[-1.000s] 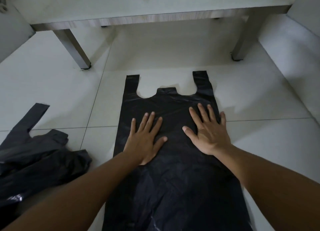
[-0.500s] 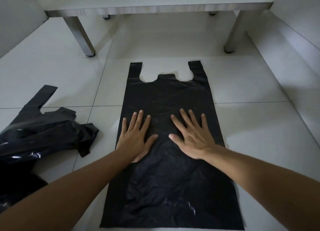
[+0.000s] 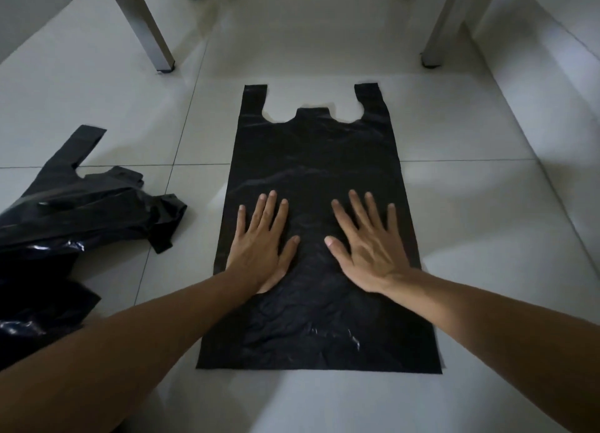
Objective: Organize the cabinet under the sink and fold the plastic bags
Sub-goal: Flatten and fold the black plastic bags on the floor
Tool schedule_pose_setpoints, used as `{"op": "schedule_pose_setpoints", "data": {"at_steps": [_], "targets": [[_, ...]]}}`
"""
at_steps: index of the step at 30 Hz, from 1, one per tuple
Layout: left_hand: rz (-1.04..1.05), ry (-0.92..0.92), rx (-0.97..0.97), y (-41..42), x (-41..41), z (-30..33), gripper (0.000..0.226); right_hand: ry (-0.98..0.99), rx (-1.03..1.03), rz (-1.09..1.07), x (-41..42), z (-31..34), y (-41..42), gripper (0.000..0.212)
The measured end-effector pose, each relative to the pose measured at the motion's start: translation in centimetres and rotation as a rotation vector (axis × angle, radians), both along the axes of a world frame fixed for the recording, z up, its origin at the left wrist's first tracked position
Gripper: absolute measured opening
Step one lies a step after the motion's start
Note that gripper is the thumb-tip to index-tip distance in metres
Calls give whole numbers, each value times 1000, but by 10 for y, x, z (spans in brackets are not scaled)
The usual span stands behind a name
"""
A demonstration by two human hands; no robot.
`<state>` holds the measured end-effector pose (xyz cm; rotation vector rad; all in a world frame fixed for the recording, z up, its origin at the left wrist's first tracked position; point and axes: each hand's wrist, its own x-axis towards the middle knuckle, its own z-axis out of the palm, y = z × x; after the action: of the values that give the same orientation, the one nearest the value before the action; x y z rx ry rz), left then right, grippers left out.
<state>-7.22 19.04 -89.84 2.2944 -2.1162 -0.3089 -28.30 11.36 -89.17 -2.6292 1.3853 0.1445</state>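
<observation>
A black plastic carrier bag lies spread flat on the white tiled floor, its two handles pointing away from me. My left hand presses flat on the bag's left half with straight, spread fingers. My right hand presses flat on the right half the same way. Both palms sit around the bag's middle, thumbs turned toward each other with a gap between them. The lower part of the bag is wrinkled.
A crumpled heap of more black plastic bags lies on the floor at the left. Two grey table legs stand beyond the bag. A wall runs along the right side.
Both flat hands have slid toward me along the bag, from near its handles to its middle. The view has tilted, so the bag's bottom edge shows now.
</observation>
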Motion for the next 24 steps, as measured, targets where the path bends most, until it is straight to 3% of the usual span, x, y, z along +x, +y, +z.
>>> {"op": "schedule_pose_setpoints", "data": {"at_steps": [3, 9, 14, 17, 24], "targets": [[-77, -56, 33, 26, -9, -6, 78, 32, 7, 74, -10, -11, 28, 71], [-98, -120, 52, 26, -3, -5, 78, 118, -10, -48, -60, -13, 9, 74], [10, -52, 37, 42, -17, 5, 79, 99, -80, -35, -47, 3, 33, 76], [-79, -20, 6, 74, -33, 7, 76, 32, -58, 95, -25, 2, 72, 73], [-108, -42, -2, 100, -31, -9, 77, 82, -14, 42, -56, -10, 86, 74]]}}
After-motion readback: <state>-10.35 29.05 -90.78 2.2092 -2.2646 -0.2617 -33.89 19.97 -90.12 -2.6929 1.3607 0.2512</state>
